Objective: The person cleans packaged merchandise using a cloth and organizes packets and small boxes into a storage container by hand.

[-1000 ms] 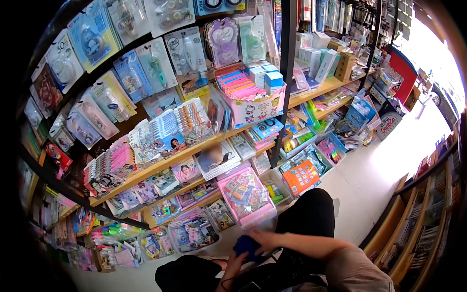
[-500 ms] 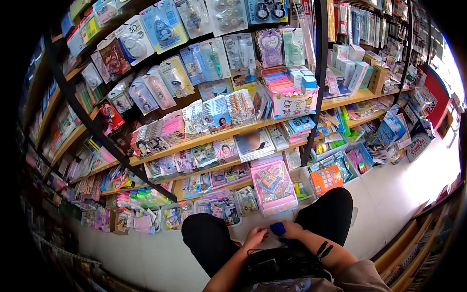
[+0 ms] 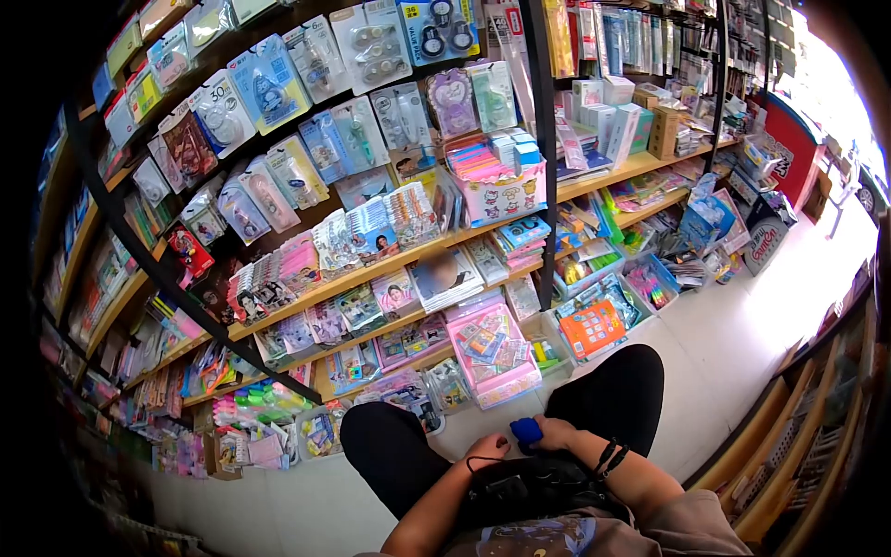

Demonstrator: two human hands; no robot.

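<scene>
My right hand [image 3: 555, 433] is closed on a small bundled blue thing that looks like cloth [image 3: 526, 431], held between my knees. My left hand [image 3: 489, 449] is just to its left, apart from the blue thing, with curled fingers; whether anything is inside them is hidden. A black bag [image 3: 524, 490] lies against my lap below both hands. Beyond my knees, a pink box [image 3: 506, 382] with small colourful packets stands on the floor in front of the lowest shelf.
Tall shelves hold hanging blister packs [image 3: 267, 84] and rows of packaged cards [image 3: 376, 227]. Along the floor stand bins, one with an orange packet [image 3: 591, 329]. On the right are a wooden rack [image 3: 789, 464] and pale floor tiles [image 3: 733, 357] running towards a bright opening.
The view has swung to the right, so the shelves shift leftward in the picture. My hands stay close together over my lap, with the blue bundle still in the right one.
</scene>
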